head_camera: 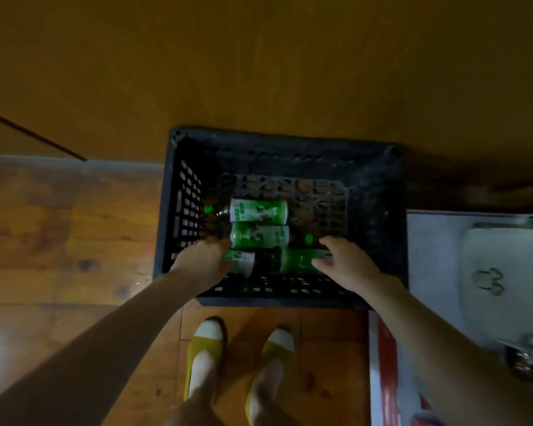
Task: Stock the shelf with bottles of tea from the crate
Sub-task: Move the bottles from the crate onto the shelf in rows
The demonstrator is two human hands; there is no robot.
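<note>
Pick-up step: your left hand point(203, 261) curls round a green-labelled plastic tea bottle point(240, 262) lying in the black plastic crate point(179, 186). Your right hand point(346, 262), fingers spread, meets the second bottle point(299, 259). Next, I'd say: grip it and lift both.

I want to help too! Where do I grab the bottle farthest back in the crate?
Come from above and wrap the labelled middle of the farthest bottle. It lies on its side in the crate, cap left, so its body faces up; another bottle crowds its near side.

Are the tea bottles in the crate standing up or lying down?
Lying down: the bottles show full-length labels, caps sideways, on the crate floor.
</note>
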